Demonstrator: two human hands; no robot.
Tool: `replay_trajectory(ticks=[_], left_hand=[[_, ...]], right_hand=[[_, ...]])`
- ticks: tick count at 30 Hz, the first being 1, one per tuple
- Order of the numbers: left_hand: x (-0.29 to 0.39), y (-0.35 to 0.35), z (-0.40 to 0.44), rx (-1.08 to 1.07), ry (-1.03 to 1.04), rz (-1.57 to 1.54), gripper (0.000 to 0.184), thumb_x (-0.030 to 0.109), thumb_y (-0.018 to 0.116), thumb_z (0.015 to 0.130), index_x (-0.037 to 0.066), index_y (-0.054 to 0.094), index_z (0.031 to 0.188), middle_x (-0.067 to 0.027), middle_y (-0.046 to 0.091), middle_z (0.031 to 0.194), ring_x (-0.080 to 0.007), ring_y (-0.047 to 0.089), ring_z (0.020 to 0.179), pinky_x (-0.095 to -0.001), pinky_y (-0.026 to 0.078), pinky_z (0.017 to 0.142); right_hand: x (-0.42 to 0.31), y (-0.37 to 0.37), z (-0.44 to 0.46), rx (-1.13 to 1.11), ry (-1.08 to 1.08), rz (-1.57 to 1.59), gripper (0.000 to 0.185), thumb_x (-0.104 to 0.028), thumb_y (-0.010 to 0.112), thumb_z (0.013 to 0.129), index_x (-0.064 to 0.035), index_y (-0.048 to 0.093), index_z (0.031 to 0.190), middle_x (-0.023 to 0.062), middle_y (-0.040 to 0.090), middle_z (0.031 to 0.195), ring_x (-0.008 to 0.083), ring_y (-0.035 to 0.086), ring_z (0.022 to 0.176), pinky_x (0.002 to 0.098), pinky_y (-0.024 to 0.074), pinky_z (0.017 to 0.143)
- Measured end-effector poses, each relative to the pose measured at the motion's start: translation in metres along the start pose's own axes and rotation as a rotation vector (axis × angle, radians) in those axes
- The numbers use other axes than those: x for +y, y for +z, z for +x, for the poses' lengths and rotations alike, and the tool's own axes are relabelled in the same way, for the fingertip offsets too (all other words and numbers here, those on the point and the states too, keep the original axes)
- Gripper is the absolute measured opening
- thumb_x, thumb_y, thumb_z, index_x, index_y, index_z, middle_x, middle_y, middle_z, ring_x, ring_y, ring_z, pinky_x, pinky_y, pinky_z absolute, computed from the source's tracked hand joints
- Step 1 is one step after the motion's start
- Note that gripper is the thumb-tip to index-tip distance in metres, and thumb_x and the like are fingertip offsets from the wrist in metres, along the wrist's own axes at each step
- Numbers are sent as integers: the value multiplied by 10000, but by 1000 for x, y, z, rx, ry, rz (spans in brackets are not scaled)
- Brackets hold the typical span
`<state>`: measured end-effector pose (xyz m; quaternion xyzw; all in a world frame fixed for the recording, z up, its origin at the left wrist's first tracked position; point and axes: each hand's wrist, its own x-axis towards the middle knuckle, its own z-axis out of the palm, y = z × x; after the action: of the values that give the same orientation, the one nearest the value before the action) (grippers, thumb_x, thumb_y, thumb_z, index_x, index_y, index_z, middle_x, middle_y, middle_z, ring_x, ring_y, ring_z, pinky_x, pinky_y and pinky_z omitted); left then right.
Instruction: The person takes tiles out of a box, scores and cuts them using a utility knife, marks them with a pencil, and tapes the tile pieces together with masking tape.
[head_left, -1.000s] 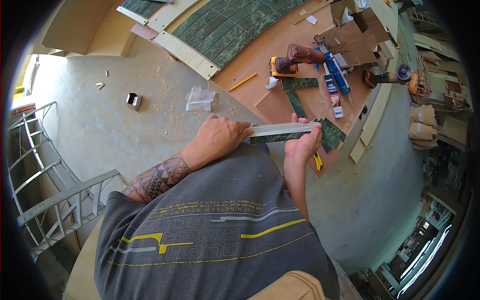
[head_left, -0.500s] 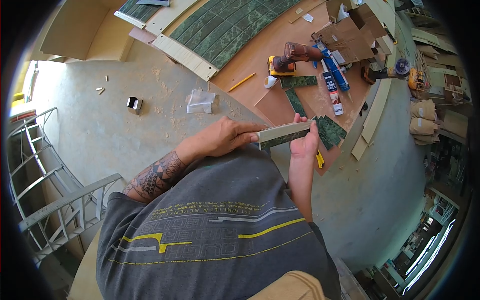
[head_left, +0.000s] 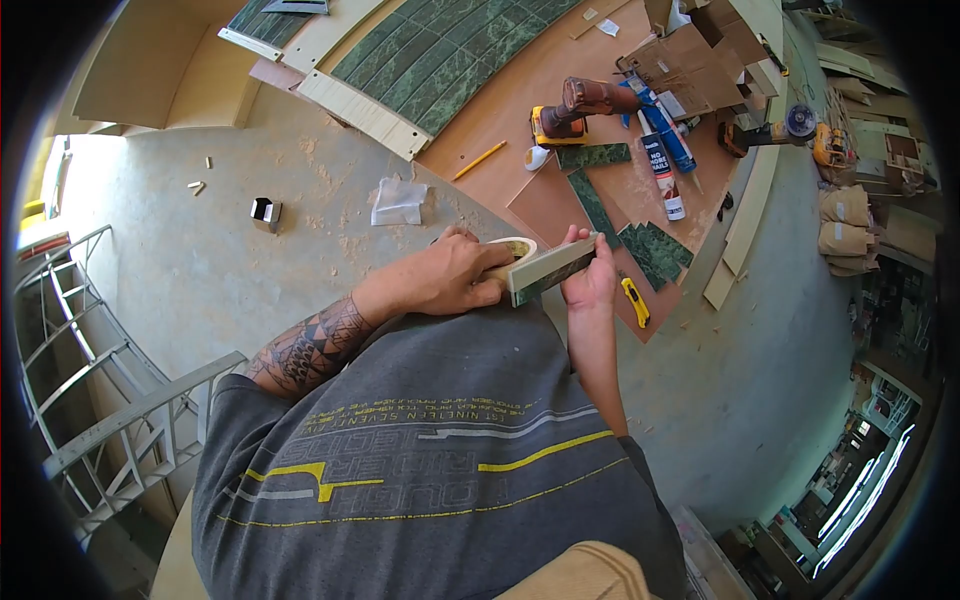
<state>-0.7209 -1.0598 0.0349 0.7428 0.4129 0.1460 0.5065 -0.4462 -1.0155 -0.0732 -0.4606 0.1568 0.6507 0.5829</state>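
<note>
Near my belly, a narrow strip of green marbled tile (head_left: 527, 293) with a pale band (head_left: 550, 263) along its upper side slants up to the right. My left hand (head_left: 450, 272) is closed around a cream ring that looks like a roll of tape (head_left: 525, 246), held against the strip's near end. Part of the roll is hidden by the fingers and the strip. My right hand (head_left: 592, 280) grips the far end of the strip between thumb and fingers. Just beyond that hand lie cut green tile pieces (head_left: 655, 255) and a yellow utility knife (head_left: 634, 302).
On the wooden worktop (head_left: 475, 208) are a cordless drill (head_left: 598, 98), a sealant tube (head_left: 662, 178), a pencil (head_left: 480, 161) and a cardboard box (head_left: 690, 75). Green tiled panel (head_left: 440, 60) lies at the back. An aluminium ladder (head_left: 130, 410) stands left; an angle grinder (head_left: 770, 135) sits right.
The cream roll has come into view at my left hand, which has shifted slightly. The strip tilts more steeply, and my right hand has moved a little left, uncovering the utility knife.
</note>
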Motion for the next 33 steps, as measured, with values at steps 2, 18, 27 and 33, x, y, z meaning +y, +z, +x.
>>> replay_trajectory(ticks=[2, 18, 27, 33], left_hand=[[0, 2, -1, 27, 41, -22, 418, 176, 605, 901, 15, 624, 1286, -246, 661, 941, -410, 635, 963, -488, 440, 1032], [-9, 12, 9, 292, 143, 373, 129, 204, 651, 835, 105, 597, 899, -114, 667, 729, -325, 681, 781, -493, 415, 993], [-54, 5, 0, 582, -210, 260, 347, 333, 587, 1045, -6, 547, 1107, -255, 703, 846, -471, 692, 927, -548, 498, 861], [14, -18, 18, 420, -186, -6, 461, 376, 616, 1047, 31, 577, 1350, -267, 717, 819, -466, 715, 848, -512, 551, 742]], right_hand=[[-1, -4, 5, 2, 32, 39, 226, -236, 487, 1132, -25, 533, 1067, 141, 639, 975, 303, 669, 970, 474, 610, 1019], [-18, -6, 14, -362, 764, 422, 253, -248, 566, 1092, -13, 638, 1030, 135, 685, 1023, 290, 693, 985, 454, 619, 968], [-56, 50, -12, -106, -379, 34, 366, -373, 507, 1119, -15, 542, 1184, 107, 628, 1008, 299, 678, 976, 444, 609, 985], [-53, 95, -49, -64, -736, -78, 371, -343, 482, 1123, -8, 425, 1269, 140, 578, 1038, 302, 641, 962, 502, 613, 976]])
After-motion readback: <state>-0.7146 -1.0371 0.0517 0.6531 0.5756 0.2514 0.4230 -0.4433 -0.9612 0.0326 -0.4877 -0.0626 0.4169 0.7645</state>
